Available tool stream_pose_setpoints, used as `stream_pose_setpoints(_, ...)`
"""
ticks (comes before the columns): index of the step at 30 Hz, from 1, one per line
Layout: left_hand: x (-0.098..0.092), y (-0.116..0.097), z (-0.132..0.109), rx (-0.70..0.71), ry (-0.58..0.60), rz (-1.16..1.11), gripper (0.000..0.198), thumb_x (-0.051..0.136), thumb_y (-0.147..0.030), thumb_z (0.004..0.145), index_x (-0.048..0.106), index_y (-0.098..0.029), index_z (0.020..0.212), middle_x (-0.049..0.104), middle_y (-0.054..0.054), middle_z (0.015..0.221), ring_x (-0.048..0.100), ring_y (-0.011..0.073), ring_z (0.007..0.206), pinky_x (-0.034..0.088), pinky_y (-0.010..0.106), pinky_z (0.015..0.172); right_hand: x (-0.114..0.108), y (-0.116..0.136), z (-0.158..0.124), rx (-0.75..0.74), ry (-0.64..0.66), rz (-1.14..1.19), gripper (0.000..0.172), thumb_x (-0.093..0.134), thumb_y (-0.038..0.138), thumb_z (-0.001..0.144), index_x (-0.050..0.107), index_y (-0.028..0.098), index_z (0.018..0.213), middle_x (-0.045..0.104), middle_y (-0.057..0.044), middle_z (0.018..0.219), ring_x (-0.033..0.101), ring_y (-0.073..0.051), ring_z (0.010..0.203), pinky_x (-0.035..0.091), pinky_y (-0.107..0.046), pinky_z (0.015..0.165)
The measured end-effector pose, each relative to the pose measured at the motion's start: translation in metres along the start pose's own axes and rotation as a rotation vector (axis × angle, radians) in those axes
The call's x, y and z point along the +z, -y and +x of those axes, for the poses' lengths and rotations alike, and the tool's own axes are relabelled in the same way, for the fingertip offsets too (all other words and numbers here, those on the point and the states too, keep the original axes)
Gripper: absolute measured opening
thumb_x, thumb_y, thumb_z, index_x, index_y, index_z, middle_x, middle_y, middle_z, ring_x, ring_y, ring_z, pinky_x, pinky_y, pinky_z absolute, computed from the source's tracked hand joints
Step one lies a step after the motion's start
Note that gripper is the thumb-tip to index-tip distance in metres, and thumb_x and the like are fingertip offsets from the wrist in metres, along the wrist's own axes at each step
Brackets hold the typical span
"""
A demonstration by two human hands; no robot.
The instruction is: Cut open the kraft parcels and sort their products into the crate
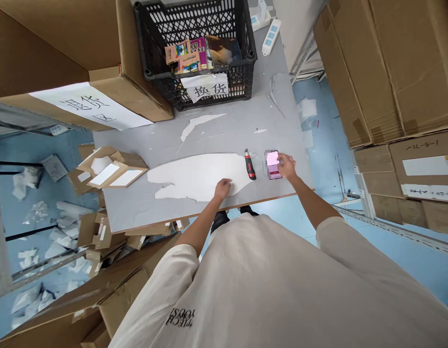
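My left hand (223, 188) rests on the near part of a torn white sheet (198, 174), its fingers curled together. Whether anything is pinched in them is too small to make out. On the right side of the table, my right hand (287, 166) closes its fingers over the right edge of a phone (272, 166) with a lit pink screen. Between the two hands lies a red and black box cutter (250, 165), just past the right end of the sheet.
On the grey table (238, 125) stand a black plastic crate (241, 82) with boxed goods, a large carton (144, 92) and small open boxes (118, 166). White scraps (198, 123) lie behind the sheet. A power strip (271, 37) sits far right. Stacked cartons (376, 72) flank the right side.
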State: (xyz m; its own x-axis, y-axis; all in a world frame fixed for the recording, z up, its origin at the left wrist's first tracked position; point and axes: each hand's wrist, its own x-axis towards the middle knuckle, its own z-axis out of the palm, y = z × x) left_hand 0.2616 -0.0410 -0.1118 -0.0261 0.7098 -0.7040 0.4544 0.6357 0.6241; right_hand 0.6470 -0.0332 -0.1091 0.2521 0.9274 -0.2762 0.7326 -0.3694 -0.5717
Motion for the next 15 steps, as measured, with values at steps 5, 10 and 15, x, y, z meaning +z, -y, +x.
stream_pose_setpoints(5,0.000,0.002,0.002,0.016,0.005,0.005,0.022,0.066,-0.016,0.090,0.077,-0.022,0.107,0.080,0.010,0.136,0.072,0.0259,0.131,0.053,0.042,0.118,-0.001,-0.009,-0.007,0.034,-0.050,0.039,0.042,0.052,0.018,0.077,0.072,0.030,0.112,0.074,-0.002,0.148,0.053,-0.037,0.148,0.042,-0.062,0.121)
stream_pose_setpoints(10,0.000,0.003,0.002,0.025,0.004,0.008,0.021,0.067,-0.017,0.089,0.077,-0.022,0.107,0.081,0.010,0.134,0.072,0.0259,0.132,0.053,0.042,0.118,-0.002,-0.013,-0.013,0.044,-0.015,-0.040,0.044,0.052,0.017,0.078,0.072,0.030,0.115,0.073,-0.002,0.149,0.054,-0.035,0.149,0.045,-0.058,0.119)
stream_pose_setpoints(15,0.001,0.004,0.002,0.029,-0.002,0.012,0.022,0.068,-0.017,0.088,0.077,-0.022,0.107,0.080,0.011,0.135,0.073,0.0271,0.130,0.053,0.043,0.118,-0.003,-0.012,-0.018,0.058,-0.012,0.000,0.041,0.051,0.016,0.080,0.071,0.029,0.113,0.074,-0.002,0.148,0.054,-0.035,0.148,0.044,-0.057,0.120)
